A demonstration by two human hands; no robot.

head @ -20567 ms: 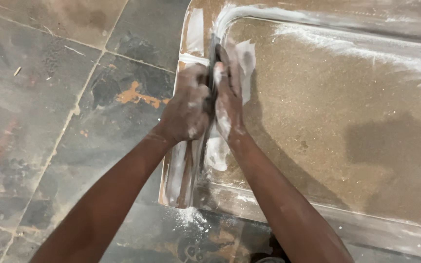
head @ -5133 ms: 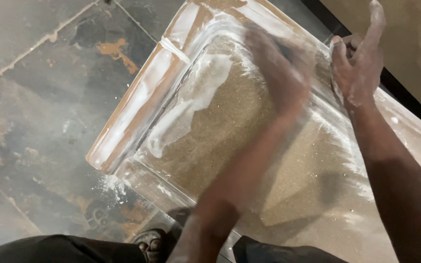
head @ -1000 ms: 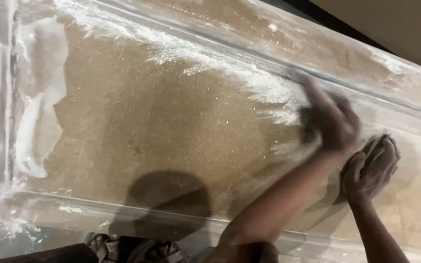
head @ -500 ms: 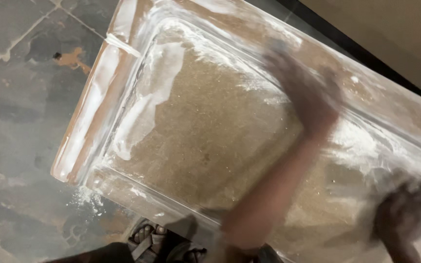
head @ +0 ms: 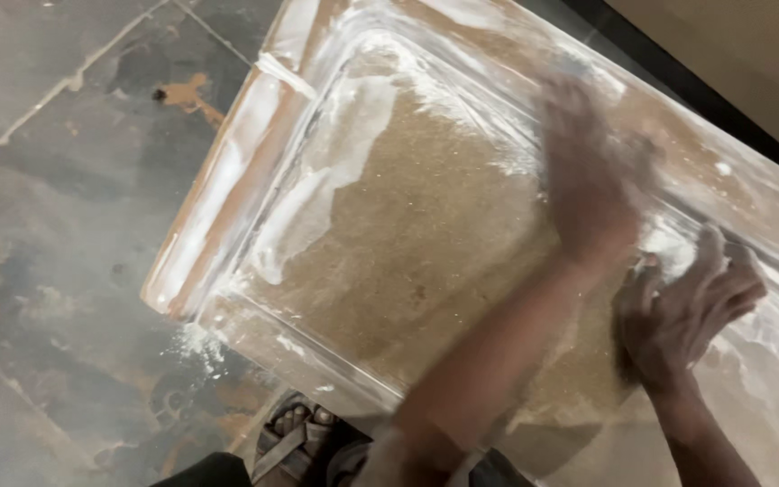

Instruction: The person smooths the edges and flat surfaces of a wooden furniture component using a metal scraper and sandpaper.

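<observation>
A large tan slab [head: 407, 234] with a raised moulded border lies on the floor, dusted with white powder along its edges. My left hand [head: 588, 180] is over the slab's upper middle, blurred by motion, so whether it holds anything does not show. My right hand [head: 687, 311] rests flat on the slab further right, fingers spread and coated in white dust, holding nothing. Both forearms reach in from the bottom of the view.
Dark stone floor tiles [head: 56, 225] lie left of the slab, with an orange stain [head: 187, 90] and spilled white powder [head: 196, 343]. My foot in a sandal [head: 295, 433] stands at the slab's near edge. A dark strip and a tan wall [head: 741, 63] run along the top right.
My left hand has kept sweeping across the slab's upper part. My right hand, blurred at the lower right half a second ago, now lies flat and still on the surface.
</observation>
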